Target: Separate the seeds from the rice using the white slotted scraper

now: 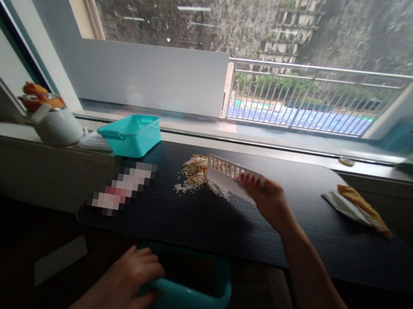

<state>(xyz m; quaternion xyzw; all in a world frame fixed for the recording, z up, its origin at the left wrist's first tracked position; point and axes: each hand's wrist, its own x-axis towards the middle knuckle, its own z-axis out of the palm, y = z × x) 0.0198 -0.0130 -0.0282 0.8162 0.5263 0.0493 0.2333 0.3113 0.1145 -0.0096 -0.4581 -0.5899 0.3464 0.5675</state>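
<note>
My right hand (pixel 268 198) grips a flat white panel (pixel 226 179) with a row of slots along its upper edge. The panel stands tilted on the dark table, against a pile of mixed white and yellow grains (pixel 194 171) that looks like rice and corn kernels. Its far side is hidden. Below the table's front edge, my left hand (pixel 138 274) has its fingers wrapped over the rim of a turquoise plastic bin (pixel 192 296). The inside of this bin is too dark to make out.
A second turquoise bin (pixel 137 135) stands at the table's back left, near a whitish pot (pixel 58 126) with an orange figure on top. A blurred-out pink-and-white item (pixel 122 188) lies at left. Folded cloth-like or paper-like pieces (pixel 358 207) lie at right. A window closes off the back.
</note>
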